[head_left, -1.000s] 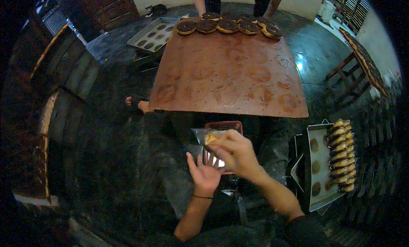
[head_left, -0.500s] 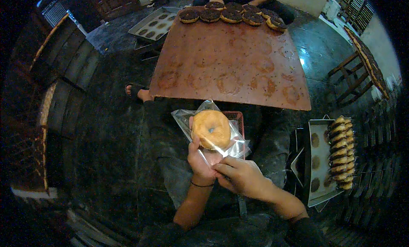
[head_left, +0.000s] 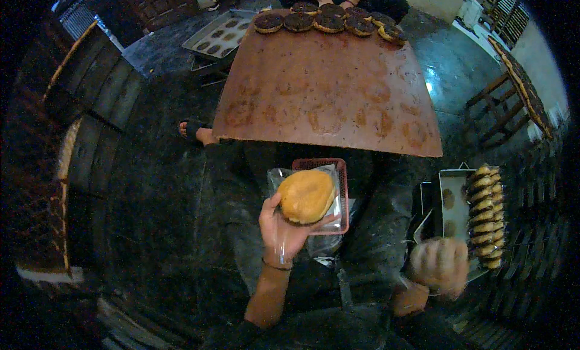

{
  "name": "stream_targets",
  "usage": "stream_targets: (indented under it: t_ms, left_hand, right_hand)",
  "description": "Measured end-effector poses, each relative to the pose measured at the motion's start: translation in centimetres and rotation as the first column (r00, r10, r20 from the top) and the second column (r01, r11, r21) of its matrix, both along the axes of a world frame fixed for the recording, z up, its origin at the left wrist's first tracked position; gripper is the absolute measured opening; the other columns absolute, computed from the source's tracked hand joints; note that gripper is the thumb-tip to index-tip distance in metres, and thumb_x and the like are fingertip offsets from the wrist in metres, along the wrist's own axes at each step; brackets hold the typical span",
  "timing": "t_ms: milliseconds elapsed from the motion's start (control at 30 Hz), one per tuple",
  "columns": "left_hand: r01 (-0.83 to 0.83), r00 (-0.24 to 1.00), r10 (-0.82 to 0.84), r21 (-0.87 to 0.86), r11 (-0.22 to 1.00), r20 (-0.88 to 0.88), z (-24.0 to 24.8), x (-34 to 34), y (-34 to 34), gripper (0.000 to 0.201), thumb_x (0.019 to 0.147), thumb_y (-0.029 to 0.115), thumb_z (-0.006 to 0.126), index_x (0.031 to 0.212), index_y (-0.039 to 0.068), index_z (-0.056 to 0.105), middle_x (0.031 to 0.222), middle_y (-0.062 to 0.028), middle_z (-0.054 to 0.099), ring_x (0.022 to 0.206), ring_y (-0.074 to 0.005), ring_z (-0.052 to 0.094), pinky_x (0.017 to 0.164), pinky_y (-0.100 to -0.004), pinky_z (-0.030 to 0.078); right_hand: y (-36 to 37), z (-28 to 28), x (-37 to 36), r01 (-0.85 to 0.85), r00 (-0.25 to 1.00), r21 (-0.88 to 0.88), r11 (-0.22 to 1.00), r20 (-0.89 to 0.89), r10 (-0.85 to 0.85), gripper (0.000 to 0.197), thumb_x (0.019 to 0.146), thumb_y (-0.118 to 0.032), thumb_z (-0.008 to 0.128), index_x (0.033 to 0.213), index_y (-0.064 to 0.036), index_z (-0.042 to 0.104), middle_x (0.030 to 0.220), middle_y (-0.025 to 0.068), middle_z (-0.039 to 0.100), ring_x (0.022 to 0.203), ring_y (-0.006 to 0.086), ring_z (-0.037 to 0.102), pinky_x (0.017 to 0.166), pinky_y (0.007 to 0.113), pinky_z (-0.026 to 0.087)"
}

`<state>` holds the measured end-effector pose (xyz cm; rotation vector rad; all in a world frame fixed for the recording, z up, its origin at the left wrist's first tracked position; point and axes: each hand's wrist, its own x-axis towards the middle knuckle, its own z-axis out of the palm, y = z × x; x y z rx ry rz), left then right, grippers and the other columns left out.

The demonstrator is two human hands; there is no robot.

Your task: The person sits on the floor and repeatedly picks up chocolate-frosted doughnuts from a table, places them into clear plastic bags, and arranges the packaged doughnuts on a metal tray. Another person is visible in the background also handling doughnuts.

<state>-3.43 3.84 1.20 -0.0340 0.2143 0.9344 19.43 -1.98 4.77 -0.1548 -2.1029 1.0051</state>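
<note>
The left grip (head_left: 284, 236) is clamped on a doughnut (head_left: 307, 197) in a clear bag (head_left: 275, 177); a basket (head_left: 345, 196) sits just beyond. Well right, the right grip (head_left: 439, 265) is blurred: I cannot tell whether it clasps anything. Near it lies a tray (head_left: 454, 184), stacked doughnuts (head_left: 486, 217) along its right side. Farther ahead, the counter (head_left: 326, 90) bears dark-topped doughnuts (head_left: 329, 24).

wooden door (head_left: 159, 6) upper left, slatted window (head_left: 505, 13) upper right, white container (head_left: 471, 13) beside it, wooden stool (head_left: 488, 88) right side
</note>
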Motion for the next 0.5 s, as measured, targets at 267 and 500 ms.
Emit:
stream_targets:
  t_ms: [267,500]
  left_hand:
    - [0.052,0.997,-0.053,-0.016,0.999,-0.049,1.9,1.2,-1.6,0.068,0.085,0.044,0.043,0.136,0.002,0.025,0.14,-0.0225,0.024,0.129,-0.0445,0.019,0.098,-0.0676,0.017]
    - [0.167,0.973,-0.152,0.073,0.983,-0.173,2.1,3.9,-3.8,0.065,0.088,0.056,0.03,0.128,0.006,0.039,0.128,-0.0184,0.043,0.115,-0.0341,0.045,0.093,-0.058,0.036]
  right_hand:
    - [-1.7,-3.1,-1.4,0.849,0.523,-0.127,0.513,0.337,-0.783,0.028,0.071,-0.013,0.07,0.097,-0.0068,0.062,0.1,0.012,0.059,0.09,0.0259,0.057,0.079,0.037,0.047]
    - [0.4,2.7,-1.9,0.793,0.609,0.069,0.605,-0.114,-0.785,0.016,0.079,-0.01,0.064,0.091,-0.0031,0.056,0.1,0.0151,0.058,0.094,0.0314,0.058,0.085,0.039,0.045]
